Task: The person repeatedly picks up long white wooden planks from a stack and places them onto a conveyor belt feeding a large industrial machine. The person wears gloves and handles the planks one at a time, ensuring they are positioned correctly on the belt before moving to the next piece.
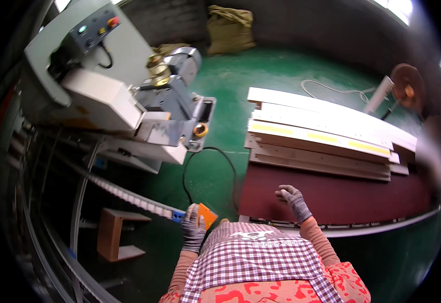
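My left hand, in a striped grey glove, is closed on the edge of an orange plate. A blue piece sits beside it at the end of a roller track. Whether the plate is fixed to the track cannot be made out. My right hand, also gloved, is over the dark red belt, fingers loosely bent and apart, holding nothing. Beyond it lies a stack of long white boards, some with yellow strips.
A grey machine with a motor and control box stands at the left. A black cable crosses the green floor. Below the track is a brown and white panel piece. A round fan and a sack stand farther back.
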The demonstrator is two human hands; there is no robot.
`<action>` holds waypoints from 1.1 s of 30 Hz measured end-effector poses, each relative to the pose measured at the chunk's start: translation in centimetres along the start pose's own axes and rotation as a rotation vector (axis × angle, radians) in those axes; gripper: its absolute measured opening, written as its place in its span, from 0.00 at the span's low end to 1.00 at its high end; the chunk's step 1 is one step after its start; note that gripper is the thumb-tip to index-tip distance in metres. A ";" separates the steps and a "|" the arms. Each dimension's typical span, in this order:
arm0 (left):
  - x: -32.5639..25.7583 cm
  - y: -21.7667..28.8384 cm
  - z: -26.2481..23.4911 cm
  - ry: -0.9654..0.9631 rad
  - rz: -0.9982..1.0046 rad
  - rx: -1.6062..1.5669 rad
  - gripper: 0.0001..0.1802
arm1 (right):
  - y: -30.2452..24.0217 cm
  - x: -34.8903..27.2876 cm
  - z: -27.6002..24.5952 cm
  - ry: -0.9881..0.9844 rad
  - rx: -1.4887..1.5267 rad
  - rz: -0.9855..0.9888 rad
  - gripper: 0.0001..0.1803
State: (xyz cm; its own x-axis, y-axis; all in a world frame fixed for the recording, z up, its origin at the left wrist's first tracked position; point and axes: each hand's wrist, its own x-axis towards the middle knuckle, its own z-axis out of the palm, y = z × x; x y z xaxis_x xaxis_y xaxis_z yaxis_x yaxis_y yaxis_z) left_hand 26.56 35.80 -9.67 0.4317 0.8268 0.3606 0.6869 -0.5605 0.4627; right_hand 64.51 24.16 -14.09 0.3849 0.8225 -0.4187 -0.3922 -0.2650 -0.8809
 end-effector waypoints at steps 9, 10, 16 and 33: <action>1.6 -0.3 -5.4 0.411 -0.073 -0.170 0.19 | -0.6 -0.4 13.1 -0.334 -0.238 0.048 0.16; 1.3 -1.5 -5.7 0.406 -0.149 -0.183 0.18 | -1.1 -0.8 14.5 -0.355 -0.299 0.049 0.16; -0.3 -7.5 -9.1 0.585 -0.282 -0.072 0.17 | -0.6 -1.3 19.1 -0.412 -0.465 0.125 0.15; 2.2 -15.1 -12.8 0.682 -0.303 0.178 0.25 | 2.3 -1.1 21.1 -0.450 -0.978 -0.008 0.16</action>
State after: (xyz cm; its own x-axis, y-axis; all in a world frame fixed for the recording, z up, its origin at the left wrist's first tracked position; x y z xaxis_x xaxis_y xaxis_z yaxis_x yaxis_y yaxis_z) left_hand 9.63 45.51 -5.49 -0.2073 0.6977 0.6857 0.8267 -0.2499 0.5042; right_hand 45.52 33.22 -11.03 -0.0366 0.8830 -0.4680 0.5241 -0.3818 -0.7613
